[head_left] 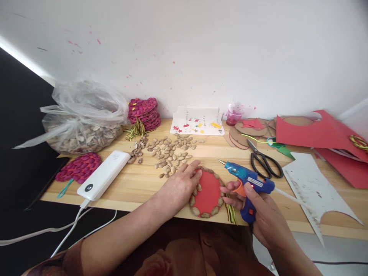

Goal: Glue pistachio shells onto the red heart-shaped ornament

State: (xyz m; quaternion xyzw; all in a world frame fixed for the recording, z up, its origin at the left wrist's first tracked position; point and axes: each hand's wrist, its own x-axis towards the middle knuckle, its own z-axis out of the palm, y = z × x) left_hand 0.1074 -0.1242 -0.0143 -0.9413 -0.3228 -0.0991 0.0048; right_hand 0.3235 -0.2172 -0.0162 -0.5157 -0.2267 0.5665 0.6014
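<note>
Found red disc (pixel 208 191) at near edge of worktop (pixel 135 186), ringed with brown shells (pixel 215 211), with yellow-green tassel (pixel 231 214) by its right rim. Rested left hand (pixel 179 187) on upper left rim of disc, with fingers bent close together; could not tell whether gripping a shell. Held blue glue gun (pixel 243 173) in right hand (pixel 263 207), with fingers wrapped around grip and trigger, nozzle pointing left. Noted white power bank (pixel 105 174) and purple disc (pixel 79 168) at left, white card (pixel 319 188) at right. Logged loose shells (pixel 174 157) beyond left hand, black scissors (pixel 258 154) beyond glue gun. Farther back, recorded plastic bag (pixel 83 134) of shells, stack of purple discs (pixel 145 115), paper (pixel 184 115) with star stickers (pixel 186 125), pink cup (pixel 234 117), cardboard pieces (pixel 237 138), red sheets (pixel 300 134). Observed pink-flecked wall (pixel 186 50) behind.
</note>
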